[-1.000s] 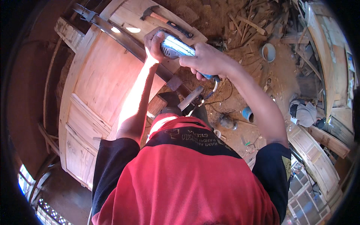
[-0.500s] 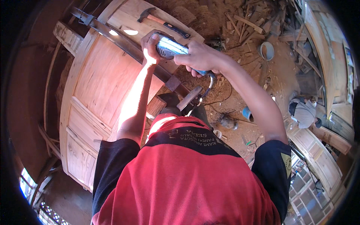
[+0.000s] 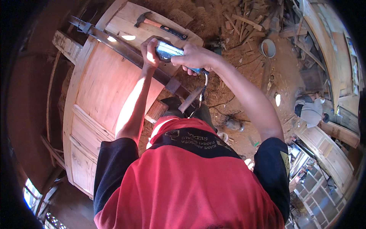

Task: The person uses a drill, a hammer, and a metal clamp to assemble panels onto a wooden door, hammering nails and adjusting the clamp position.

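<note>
A blue corded power tool [image 3: 169, 50], its exact kind unclear, is held in both of my hands above the edge of a wooden door panel. My left hand [image 3: 149, 52] wraps round its front end. My right hand [image 3: 196, 58] grips the rear part, where the cord [image 3: 206, 79] comes out and hangs toward my legs. The tool's underside is hidden. Under my left forearm lies the pale panelled door [image 3: 110, 78], with a long metal bar clamp [image 3: 134, 58] across it. Beyond the clamp, a claw hammer [image 3: 162, 27] rests on the wood.
Scrap wood [image 3: 248, 23] is piled at the far right, near a pale bucket [image 3: 268, 48]. Another person [image 3: 310, 111] is low down at the right. More panelled doors [image 3: 324, 150] lie at the lower right. Sawdust covers the floor.
The whole view has shifted slightly. Both hands keep their hold on the power tool, which stays over nearly the same spot.
</note>
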### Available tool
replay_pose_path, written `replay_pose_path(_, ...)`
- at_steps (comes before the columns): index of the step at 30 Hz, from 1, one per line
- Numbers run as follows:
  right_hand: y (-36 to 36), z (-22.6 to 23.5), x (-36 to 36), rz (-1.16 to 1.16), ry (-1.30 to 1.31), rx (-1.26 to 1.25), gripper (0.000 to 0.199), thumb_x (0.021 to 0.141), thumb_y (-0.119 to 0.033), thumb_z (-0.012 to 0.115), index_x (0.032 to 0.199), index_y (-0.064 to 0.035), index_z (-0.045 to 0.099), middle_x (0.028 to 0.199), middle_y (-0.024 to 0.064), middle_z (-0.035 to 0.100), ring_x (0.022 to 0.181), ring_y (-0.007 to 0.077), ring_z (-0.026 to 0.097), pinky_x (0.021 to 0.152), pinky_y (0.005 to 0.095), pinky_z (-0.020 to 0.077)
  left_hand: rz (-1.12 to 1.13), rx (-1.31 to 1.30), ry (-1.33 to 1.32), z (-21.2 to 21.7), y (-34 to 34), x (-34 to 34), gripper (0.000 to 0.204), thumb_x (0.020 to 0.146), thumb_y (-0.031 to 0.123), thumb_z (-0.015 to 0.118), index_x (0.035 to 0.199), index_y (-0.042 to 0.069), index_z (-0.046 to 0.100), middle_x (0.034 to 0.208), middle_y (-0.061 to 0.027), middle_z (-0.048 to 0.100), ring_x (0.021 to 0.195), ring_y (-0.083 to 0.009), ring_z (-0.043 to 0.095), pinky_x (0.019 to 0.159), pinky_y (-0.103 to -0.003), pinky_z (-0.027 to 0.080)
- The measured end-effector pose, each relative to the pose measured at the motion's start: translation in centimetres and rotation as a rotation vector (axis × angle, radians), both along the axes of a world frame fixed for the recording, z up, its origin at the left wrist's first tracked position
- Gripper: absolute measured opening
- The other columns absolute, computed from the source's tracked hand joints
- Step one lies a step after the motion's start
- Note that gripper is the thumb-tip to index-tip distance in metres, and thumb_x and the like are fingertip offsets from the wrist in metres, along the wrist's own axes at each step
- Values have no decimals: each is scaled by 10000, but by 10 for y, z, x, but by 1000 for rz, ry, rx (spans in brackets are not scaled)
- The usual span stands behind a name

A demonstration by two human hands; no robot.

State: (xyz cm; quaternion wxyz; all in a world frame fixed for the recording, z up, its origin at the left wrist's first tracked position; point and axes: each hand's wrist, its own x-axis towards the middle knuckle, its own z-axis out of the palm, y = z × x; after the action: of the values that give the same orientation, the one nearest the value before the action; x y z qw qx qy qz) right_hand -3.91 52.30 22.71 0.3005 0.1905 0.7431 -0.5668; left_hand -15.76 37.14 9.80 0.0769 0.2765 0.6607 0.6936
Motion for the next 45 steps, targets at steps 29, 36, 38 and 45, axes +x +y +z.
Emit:
replay_pose_path(29,49,73,2,-125,124,85,380,788,-386,668,808,-9,627,633,49,598,495,111,605,419,238,480,157,144,281,50,86,-22,357,902,235,510,761,-79,606,718,-98,629,683,-159,531,666,-320,435)
replay_pose_path(36,51,71,-3,-135,126,96,376,788,-383,669,818,-10,633,633,48,594,495,108,602,414,239,477,4,97,210,13,80,-39,246,945,134,551,1177,67,597,1130,-165,567,1032,-296,569,899,-387,481)
replay_pose_path(38,55,66,-4,-132,119,76,381,788,-381,671,842,-6,638,630,47,591,495,110,602,419,241,480,36,104,201,26,86,-33,198,934,157,542,1087,46,601,1028,-143,563,951,-263,558,841,-369,469)
replay_pose_path(45,54,70,-9,-102,112,74,412,798,-407,650,879,-2,639,638,51,587,501,115,604,433,245,492,52,122,309,7,83,-45,210,902,149,565,1064,18,593,984,-123,588,930,-256,556,830,-368,460)
